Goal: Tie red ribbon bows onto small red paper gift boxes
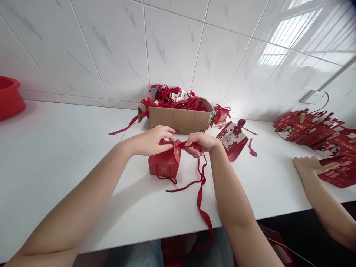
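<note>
A small red gift box (pixel 164 165) with rope handles stands upright on the white table in front of me. My left hand (pixel 158 140) grips its top, thumb and fingers bent around the upper edge beside a round red flap (pixel 177 149). On the other side of the flap, my right hand (pixel 200 144) is closed on a red ribbon (pixel 203 181). The ribbon's long tail drops past the table's front edge. Beside it, a loose red cord (pixel 185 187) trails across the tabletop. The right hand's fingertips are partly hidden.
Behind the gift box, a cardboard box (pixel 179 118) holds tangled red ribbons and printed pieces. A red-and-white carton (pixel 233 140) lies right of my hands. Another person's hand (pixel 310 165) touches several red bags (pixel 339 168). A red tub (pixel 10 98) stands far left.
</note>
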`<state>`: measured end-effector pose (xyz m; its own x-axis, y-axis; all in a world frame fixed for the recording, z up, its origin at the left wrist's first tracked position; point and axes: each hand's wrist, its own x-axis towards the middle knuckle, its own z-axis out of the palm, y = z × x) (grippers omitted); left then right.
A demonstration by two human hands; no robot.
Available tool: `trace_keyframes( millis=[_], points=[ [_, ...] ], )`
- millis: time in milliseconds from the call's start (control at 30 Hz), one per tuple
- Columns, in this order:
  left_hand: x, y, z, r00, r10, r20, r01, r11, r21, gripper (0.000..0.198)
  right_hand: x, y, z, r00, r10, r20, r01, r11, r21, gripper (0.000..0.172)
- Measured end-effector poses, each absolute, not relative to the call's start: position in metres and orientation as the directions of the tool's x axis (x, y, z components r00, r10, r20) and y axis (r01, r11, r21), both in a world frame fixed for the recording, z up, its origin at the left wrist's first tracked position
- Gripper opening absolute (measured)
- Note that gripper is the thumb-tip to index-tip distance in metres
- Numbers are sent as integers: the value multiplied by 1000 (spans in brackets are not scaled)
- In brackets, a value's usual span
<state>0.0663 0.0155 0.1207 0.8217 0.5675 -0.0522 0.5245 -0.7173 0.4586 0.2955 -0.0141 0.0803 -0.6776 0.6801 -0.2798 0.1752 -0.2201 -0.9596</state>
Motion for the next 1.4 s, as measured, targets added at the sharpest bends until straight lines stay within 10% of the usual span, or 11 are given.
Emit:
trace_keyframes(
  millis=[967, 1400],
  points=[
    [68, 15, 119, 817, 575, -43, 530, -720, 449, 37, 302, -5, 64, -716, 602, -354, 136, -377, -916, 43],
    [70, 16, 116, 821, 571, -19, 509, -716, 479, 36, 292, -4, 63, -790, 607, -88, -62, -222, -973, 40]
  ],
)
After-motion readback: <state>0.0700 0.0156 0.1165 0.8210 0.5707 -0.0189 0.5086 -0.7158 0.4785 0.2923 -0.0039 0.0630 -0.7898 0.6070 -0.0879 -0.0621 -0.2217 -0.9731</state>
